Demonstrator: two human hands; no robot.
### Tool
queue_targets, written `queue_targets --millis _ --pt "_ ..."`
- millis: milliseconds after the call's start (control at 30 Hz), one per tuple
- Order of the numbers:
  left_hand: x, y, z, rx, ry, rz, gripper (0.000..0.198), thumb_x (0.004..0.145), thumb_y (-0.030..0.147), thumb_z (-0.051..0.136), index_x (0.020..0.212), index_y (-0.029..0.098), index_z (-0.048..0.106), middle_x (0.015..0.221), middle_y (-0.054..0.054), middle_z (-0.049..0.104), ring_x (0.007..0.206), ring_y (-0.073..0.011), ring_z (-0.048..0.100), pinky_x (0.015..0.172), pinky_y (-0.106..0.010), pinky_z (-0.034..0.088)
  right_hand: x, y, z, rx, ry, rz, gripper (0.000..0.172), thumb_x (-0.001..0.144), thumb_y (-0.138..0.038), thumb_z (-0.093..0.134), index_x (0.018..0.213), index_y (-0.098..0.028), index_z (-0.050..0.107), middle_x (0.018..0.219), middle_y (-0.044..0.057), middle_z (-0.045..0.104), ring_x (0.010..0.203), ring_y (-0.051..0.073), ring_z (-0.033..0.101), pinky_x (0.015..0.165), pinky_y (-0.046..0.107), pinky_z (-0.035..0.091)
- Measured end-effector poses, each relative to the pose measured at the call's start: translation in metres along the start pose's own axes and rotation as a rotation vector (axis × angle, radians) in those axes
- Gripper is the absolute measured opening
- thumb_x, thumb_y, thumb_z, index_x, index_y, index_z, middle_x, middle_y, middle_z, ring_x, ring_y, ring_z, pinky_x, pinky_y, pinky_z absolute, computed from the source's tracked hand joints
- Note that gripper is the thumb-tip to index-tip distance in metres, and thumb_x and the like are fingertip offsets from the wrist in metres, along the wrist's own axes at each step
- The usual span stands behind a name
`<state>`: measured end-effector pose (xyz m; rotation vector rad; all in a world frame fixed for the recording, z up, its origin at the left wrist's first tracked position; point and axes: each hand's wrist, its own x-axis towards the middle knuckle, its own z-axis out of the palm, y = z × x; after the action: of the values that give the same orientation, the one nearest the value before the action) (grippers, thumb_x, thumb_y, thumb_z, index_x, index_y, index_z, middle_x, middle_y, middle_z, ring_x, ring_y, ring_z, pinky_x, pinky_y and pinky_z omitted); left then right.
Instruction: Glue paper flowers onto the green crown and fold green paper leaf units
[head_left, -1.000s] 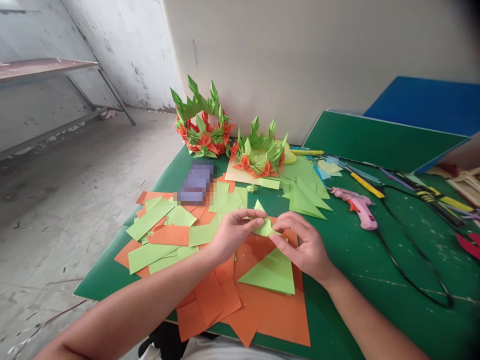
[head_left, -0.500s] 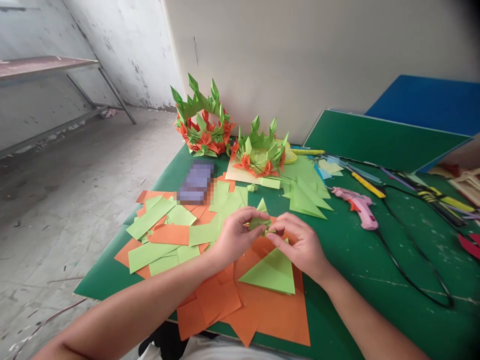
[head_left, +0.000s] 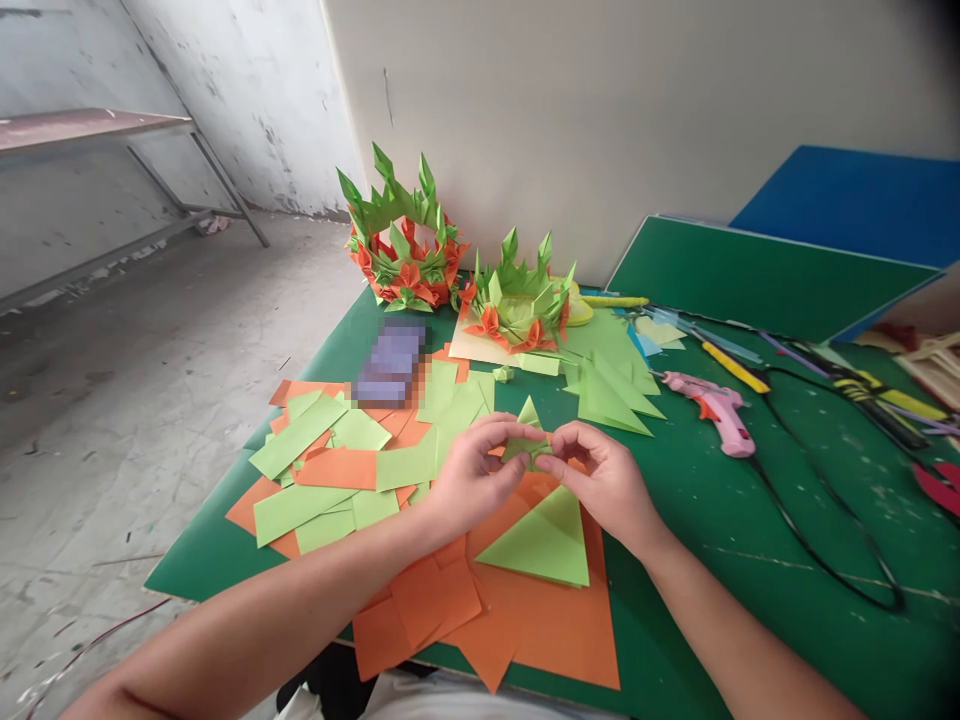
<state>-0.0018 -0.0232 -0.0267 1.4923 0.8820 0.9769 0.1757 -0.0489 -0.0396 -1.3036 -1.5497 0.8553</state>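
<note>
My left hand (head_left: 480, 472) and my right hand (head_left: 604, 482) meet above the green table (head_left: 712, 520), both pinching one small folded light-green paper piece (head_left: 526, 445) between thumbs and fingertips. A green point of it sticks up behind the fingers. Under the hands lie a light-green paper triangle (head_left: 544, 540) and large orange sheets (head_left: 547, 620). Left of the hands, green and orange paper strips (head_left: 322, 470) are scattered.
Two green-and-orange folded paper crowns (head_left: 401, 245) (head_left: 517, 300) stand by the wall. A stack of green triangles (head_left: 611, 385), a pink glue gun (head_left: 712, 410) with a black cord (head_left: 817, 520), pens and a blurred purple item (head_left: 391, 365) lie around. The table's left edge drops to bare floor.
The green piece was spread wider between my hands a second ago; now both hands have drawn together and pinch it into a smaller, tighter fold.
</note>
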Motion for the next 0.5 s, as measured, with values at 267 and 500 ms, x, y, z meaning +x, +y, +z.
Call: queue_targets --millis 267,500 --pt "0.004 -0.008 0.001 -0.21 -0.008 -0.079 0.022 0.083 0.038 0.066 0.092 0.018 0.071 0.093 -0.006 0.059 0.089 -0.0176 0.06 0.08 -0.032 0.055 -0.001 -0.005 -0.001 -0.052 -0.003 -0.093 0.019 0.083 -0.033 0.068 0.073 -0.022 0.057 0.082 0.003 0.057 0.076 0.017 0.057 0.068 0.028 0.049" --pt "0.006 0.0 -0.001 -0.373 0.009 -0.292 0.028 0.076 0.037 0.074 0.092 0.015 0.068 0.094 -0.005 0.068 0.082 -0.0151 0.065 0.08 -0.031 0.053 -0.004 -0.012 -0.002 -0.209 0.02 -0.259 0.007 0.088 -0.02 0.061 0.083 -0.024 0.063 0.083 0.003 0.058 0.078 0.017 0.058 0.071 0.029 0.048"
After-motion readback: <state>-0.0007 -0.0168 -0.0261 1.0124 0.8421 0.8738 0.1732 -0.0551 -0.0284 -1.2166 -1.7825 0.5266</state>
